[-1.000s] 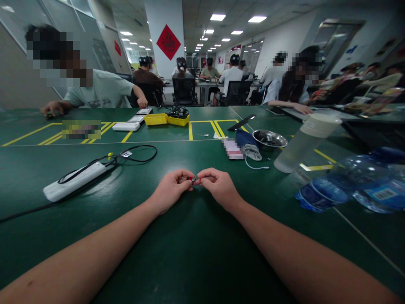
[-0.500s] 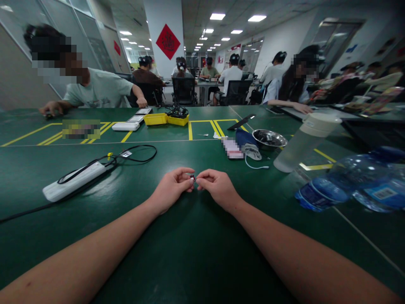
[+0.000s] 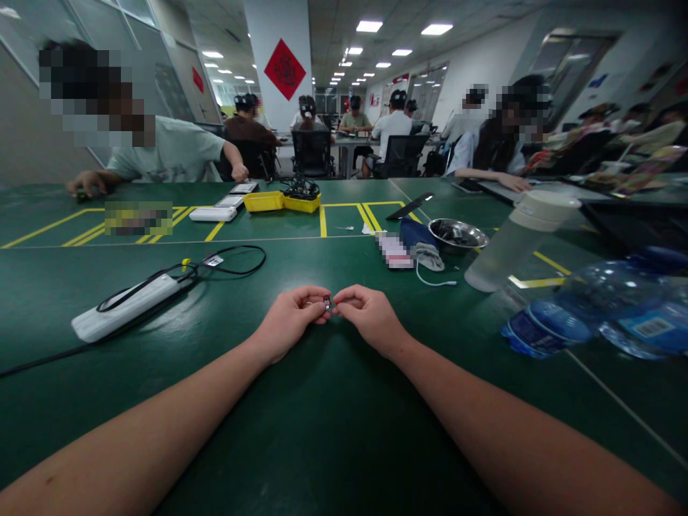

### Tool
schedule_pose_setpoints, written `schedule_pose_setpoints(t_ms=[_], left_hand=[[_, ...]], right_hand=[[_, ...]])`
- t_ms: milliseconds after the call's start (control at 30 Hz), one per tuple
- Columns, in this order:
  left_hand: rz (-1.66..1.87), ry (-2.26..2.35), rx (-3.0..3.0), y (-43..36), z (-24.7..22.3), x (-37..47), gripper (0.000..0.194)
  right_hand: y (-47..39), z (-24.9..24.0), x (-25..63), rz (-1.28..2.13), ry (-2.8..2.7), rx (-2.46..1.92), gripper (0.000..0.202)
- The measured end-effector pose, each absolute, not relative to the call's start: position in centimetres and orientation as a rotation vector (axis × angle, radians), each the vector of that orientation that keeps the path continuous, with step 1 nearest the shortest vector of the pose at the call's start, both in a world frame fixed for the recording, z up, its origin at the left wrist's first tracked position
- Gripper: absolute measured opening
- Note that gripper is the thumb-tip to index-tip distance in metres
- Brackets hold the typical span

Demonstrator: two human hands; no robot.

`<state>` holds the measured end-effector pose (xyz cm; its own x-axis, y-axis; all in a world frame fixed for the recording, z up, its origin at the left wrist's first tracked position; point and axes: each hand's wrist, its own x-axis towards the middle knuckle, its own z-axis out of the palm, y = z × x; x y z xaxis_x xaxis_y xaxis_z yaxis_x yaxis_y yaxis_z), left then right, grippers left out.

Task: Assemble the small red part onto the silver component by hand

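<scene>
My left hand [image 3: 290, 320] is closed in a pinch on a small shiny piece with dark red and silvery parts [image 3: 327, 304]. It is too small for me to tell its kind. Close by on the right, my right hand [image 3: 372, 317] has its thumb and fingertips pressed together beside the piece. Whether those fingertips touch it or grip something of their own is hidden. Both hands are just above the green table [image 3: 333, 430], in front of me.
A white power strip [image 3: 129, 308] with a black cable lies left. Ahead are yellow trays [image 3: 263, 202]. To the right stand a metal bowl [image 3: 456, 245], a frosted bottle [image 3: 497, 247] and a blue-labelled water bottle [image 3: 548, 326]. Co-workers sit across the table.
The small piece has turned between my left fingers and shows more of its silvery side. My left fingers have closed in a little; my right hand has hardly moved.
</scene>
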<state>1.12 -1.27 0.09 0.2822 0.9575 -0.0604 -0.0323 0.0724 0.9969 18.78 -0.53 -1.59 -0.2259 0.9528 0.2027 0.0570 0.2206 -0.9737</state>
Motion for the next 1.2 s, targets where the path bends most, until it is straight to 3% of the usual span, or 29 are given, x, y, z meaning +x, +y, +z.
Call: schedule_pose_setpoints(t_ms=[167,367,1200], left_hand=[[0.979,1.012,1.257,-1.26,0.05,1.12,0.025],[0.979,1.035,1.248,-1.16,0.06,1.06,0.026],[0.985,0.994,1.262,-1.18,-0.11,0.83,0.033]], right_hand=[[-0.42,-1.66,18.96,0.998,-1.62,-0.99,0.01],[-0.47,-1.71,18.89,1.173,-1.54,-0.998,0.018],[-0.63,-1.41,18.84,1.195,-1.51,-1.017,0.017]])
